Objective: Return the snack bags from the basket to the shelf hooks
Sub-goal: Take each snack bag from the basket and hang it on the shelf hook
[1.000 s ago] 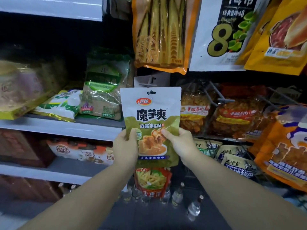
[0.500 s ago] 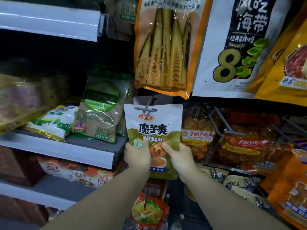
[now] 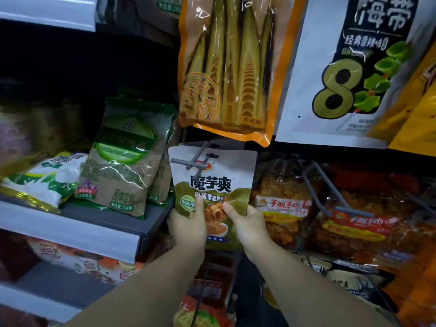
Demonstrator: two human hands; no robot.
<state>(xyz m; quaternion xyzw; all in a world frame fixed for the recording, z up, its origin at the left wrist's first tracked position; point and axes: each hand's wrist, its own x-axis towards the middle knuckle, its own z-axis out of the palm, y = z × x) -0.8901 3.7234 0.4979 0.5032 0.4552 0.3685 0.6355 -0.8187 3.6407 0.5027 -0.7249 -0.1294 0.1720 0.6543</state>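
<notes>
A white and green snack bag (image 3: 213,182) is upright in front of the shelf, held by both hands at its lower half. My left hand (image 3: 187,224) pinches its lower left side, thumb on the front. My right hand (image 3: 247,224) pinches the lower right side the same way. A grey metal hook (image 3: 191,162) with a crossbar lies across the bag's top left, beside its hang hole. Whether the hook passes through the hole I cannot tell. The basket is out of view.
An orange bamboo-shoot bag (image 3: 226,67) and a white kelp bag (image 3: 349,67) hang just above. Red snack bags (image 3: 285,204) on grey hooks (image 3: 335,199) fill the right. A shelf (image 3: 70,232) at left carries green bags (image 3: 122,161). More bags hang below.
Both hands raised the snack bag and brought it closer to the shelf. Its top has come up to the grey hook, which now lies across the bag's upper left.
</notes>
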